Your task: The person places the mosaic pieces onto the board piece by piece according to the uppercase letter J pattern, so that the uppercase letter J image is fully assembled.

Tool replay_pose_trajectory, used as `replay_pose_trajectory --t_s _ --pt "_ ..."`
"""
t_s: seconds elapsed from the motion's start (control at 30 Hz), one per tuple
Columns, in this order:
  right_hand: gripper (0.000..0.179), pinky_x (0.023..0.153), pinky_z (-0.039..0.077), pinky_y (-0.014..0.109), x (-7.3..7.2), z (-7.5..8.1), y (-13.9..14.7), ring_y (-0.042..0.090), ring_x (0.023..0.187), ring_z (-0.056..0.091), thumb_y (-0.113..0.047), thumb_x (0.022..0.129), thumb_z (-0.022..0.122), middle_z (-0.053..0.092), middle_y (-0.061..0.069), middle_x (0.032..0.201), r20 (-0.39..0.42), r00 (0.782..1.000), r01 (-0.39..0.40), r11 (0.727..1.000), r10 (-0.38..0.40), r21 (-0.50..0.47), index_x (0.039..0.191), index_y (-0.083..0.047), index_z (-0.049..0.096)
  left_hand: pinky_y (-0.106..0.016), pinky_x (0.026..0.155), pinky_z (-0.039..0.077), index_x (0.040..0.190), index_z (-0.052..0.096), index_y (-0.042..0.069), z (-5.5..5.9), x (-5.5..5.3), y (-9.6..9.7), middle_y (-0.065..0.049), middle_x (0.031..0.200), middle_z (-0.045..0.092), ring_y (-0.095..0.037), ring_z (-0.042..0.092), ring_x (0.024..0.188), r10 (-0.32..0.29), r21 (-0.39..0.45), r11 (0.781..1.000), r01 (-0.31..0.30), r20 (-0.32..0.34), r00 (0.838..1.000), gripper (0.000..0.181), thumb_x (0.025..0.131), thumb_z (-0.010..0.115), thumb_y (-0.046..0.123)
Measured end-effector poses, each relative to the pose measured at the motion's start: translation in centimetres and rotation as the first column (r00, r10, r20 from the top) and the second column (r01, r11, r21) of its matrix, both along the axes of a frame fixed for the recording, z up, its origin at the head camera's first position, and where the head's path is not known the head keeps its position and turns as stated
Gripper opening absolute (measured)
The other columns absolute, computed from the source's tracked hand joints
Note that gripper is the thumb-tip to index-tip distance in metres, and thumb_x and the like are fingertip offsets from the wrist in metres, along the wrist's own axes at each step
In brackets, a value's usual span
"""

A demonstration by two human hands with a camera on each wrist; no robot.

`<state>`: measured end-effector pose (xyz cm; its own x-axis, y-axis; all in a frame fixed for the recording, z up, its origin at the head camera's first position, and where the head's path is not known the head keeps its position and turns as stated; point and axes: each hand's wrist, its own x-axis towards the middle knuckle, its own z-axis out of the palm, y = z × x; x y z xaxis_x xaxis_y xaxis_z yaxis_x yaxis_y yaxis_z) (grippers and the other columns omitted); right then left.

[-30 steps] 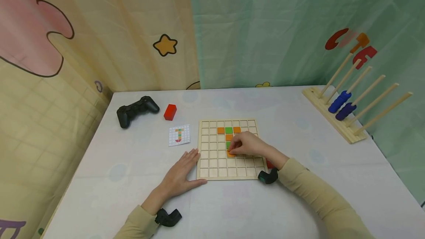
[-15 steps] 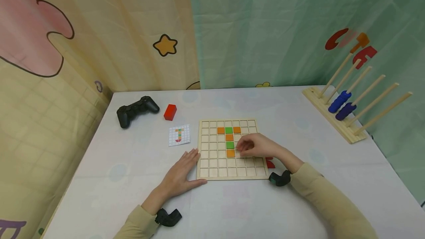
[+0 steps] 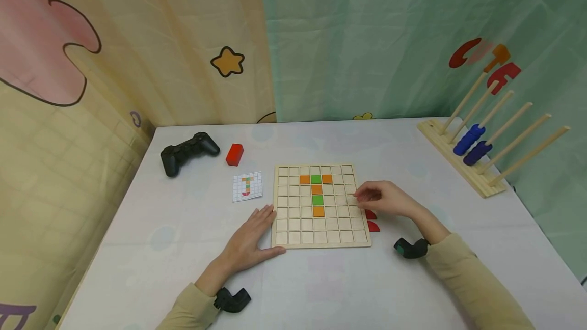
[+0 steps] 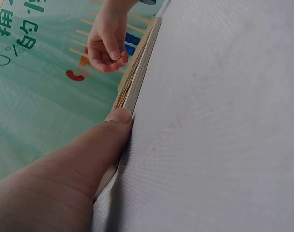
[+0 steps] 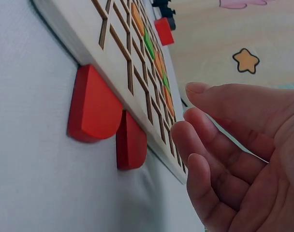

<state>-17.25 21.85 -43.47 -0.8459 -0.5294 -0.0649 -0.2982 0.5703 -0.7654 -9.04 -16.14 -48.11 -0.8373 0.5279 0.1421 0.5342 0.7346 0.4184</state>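
A wooden grid board [image 3: 293, 238] lies flat on the table. Orange tiles [image 3: 318, 212] and green tiles [image 3: 317, 200] fill some of its squares in a T shape. My left hand [image 3: 249, 238] rests on the table with its fingers and thumb against the board's left side. Over the board's right edge hovers my right hand [image 3: 385, 198], fingers loosely bent and holding nothing. Below it, two red quarter-round blocks [image 5: 93, 106] sit against the right edge, as the right wrist view shows. A pattern card [image 3: 247, 186] with a coloured drawing lies left of the board.
Behind the card are a red block [image 3: 235, 155] and a black game controller [image 3: 190, 153]. A wooden peg stand [image 3: 463, 159] with blue beads on two pegs stands at the back right. Printed curtains [image 3: 348, 39] hang behind the table [image 3: 321, 289].
My right hand has moved right, off the tiles to the board's right edge, uncovering the lowest orange tile and the red blocks. My left hand has stayed in place.
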Motion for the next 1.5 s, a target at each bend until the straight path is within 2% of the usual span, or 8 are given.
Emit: replay_pose_trajectory --t_s 0.23,0.37,0.53,1.0,1.2,1.5 --pt "0.023 0.066 0.053 0.023 0.4 -0.5 1.6 0.013 0.076 0.060 -0.016 0.081 0.074 0.066 -0.001 0.089 0.009 0.999 0.034 0.999 -0.034 -0.029 0.101 -0.006 0.067 -0.028 0.116 0.014 0.142 0.037 0.000 -0.3 0.0 0.0 -0.009 0.151 0.030 -0.017 0.021 0.140 0.006 -0.003 1.000 -0.006 -0.026 1.000 0.090 0.082 0.057 0.064" --pt "0.021 0.063 0.052 0.023 0.7 -0.9 2.2 0.014 0.073 0.059 -0.012 0.081 0.073 0.065 0.000 0.084 0.003 0.999 0.054 0.998 -0.054 -0.027 0.100 -0.005 0.067 -0.027 0.116 0.013 0.142 0.037 0.000 -0.4 0.0 -0.1 -0.009 0.151 0.030 -0.016 0.021 0.140 0.009 0.000 1.000 -0.009 -0.035 0.999 0.090 0.082 0.056 0.065" --pt "0.023 0.059 0.049 0.023 1.1 -1.2 2.6 0.015 0.069 0.056 -0.011 0.079 0.075 0.061 0.000 0.078 0.034 0.996 0.079 0.996 -0.078 -0.035 0.100 -0.006 0.067 -0.028 0.116 0.014 0.142 0.038 0.000 -0.4 0.0 -0.1 -0.009 0.151 0.030 -0.017 0.021 0.140 0.009 -0.002 1.000 -0.009 -0.039 0.999 0.090 0.082 0.056 0.064" --pt "0.031 0.053 0.046 0.021 1.1 -2.3 3.0 0.014 0.062 0.055 -0.019 0.076 0.079 0.062 0.004 0.077 0.081 0.996 0.054 0.994 -0.046 -0.098 0.102 -0.006 0.066 -0.030 0.116 0.015 0.142 0.037 -0.001 -0.4 0.0 0.0 -0.009 0.151 0.030 -0.017 0.021 0.140 0.005 -0.002 1.000 -0.005 -0.036 0.999 0.091 0.081 0.057 0.064" --pt "0.032 0.051 0.045 0.022 1.1 -2.4 3.0 0.013 0.062 0.055 -0.020 0.076 0.079 0.063 0.001 0.078 0.056 0.998 0.034 0.995 -0.029 -0.089 0.101 -0.007 0.066 -0.030 0.116 0.015 0.142 0.037 0.000 -0.3 0.0 0.0 -0.009 0.151 0.029 -0.016 0.020 0.140 0.006 -0.008 1.000 -0.006 -0.034 0.999 0.090 0.082 0.057 0.064" --pt "0.030 0.051 0.044 0.021 1.4 -2.2 2.7 0.012 0.061 0.052 -0.018 0.075 0.080 0.061 0.001 0.076 0.043 0.998 0.051 0.997 -0.049 -0.061 0.100 -0.007 0.067 -0.031 0.116 0.017 0.142 0.038 0.000 -0.3 0.0 0.0 -0.009 0.151 0.029 -0.017 0.021 0.140 0.008 -0.010 1.000 -0.009 -0.029 1.000 0.090 0.082 0.057 0.064"
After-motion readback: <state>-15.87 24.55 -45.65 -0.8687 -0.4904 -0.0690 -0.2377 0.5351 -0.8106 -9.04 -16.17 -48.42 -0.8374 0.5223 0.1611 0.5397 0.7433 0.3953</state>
